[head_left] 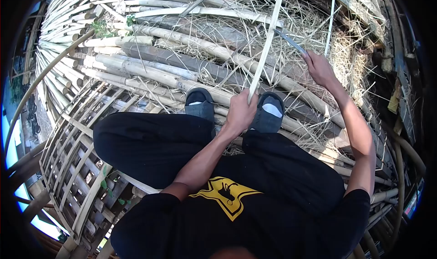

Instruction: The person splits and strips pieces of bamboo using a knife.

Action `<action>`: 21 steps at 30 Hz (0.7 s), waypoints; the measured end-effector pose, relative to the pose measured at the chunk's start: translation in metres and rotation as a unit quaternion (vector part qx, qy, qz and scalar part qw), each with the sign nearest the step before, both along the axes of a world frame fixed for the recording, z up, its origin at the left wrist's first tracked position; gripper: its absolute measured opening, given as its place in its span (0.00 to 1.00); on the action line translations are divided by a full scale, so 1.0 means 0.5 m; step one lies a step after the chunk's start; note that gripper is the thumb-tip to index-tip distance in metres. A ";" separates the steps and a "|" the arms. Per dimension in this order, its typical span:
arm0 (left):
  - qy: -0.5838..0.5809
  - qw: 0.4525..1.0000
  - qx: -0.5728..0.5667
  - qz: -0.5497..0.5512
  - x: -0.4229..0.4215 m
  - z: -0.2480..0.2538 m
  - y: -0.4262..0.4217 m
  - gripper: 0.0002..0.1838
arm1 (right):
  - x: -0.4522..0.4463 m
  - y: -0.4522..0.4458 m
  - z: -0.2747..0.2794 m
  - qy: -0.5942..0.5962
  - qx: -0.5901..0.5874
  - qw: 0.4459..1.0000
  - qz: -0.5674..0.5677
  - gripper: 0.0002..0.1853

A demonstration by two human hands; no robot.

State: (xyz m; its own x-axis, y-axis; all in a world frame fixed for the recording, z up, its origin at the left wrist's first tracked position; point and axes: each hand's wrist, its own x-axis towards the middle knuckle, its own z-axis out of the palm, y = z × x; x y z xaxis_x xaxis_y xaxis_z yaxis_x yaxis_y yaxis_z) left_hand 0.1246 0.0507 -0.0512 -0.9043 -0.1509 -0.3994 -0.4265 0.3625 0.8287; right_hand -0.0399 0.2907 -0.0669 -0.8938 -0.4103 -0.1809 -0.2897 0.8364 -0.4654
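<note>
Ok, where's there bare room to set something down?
Best patch: the fairly bare poles between the bamboo lattice and left shoe. A hand could probably pass between the right hand and right shoe. It's crowded around the strip and knife, with shavings thick beside the right hand.

The strip (266, 45) is smooth wood, the blade (292, 42) metal.

Daylight, bright; straw (349, 59) sunlit, upper right; shirt (282, 218) shaded; fisheye bending; corners black; left edge blown out, blue-fringed

Long pale strip (266, 47), slanted; grey knife (292, 43) beside.
</note>
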 end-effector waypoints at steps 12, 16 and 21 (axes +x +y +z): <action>-0.019 1.000 -0.011 0.002 -0.023 0.021 -0.009 0.17 | 0.161 -0.130 0.052 -0.137 -0.029 0.979 0.147 0.18; -0.046 0.999 -0.021 0.003 -0.022 0.009 -0.011 0.16 | 0.150 -0.128 0.037 -0.091 -0.004 0.983 0.159 0.18; -0.004 0.999 -0.042 -0.021 -0.008 -0.019 -0.010 0.15 | 0.110 -0.109 0.012 -0.055 0.065 0.984 0.159 0.19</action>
State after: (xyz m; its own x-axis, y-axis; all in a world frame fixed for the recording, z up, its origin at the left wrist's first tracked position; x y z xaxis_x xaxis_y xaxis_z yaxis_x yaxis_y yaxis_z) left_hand 0.1208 0.0458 -0.0609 -0.9076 -0.1465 -0.3935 -0.4156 0.4477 0.7918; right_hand 0.0150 0.2362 -0.0608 -0.6960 -0.6336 -0.3378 -0.5007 0.7655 -0.4041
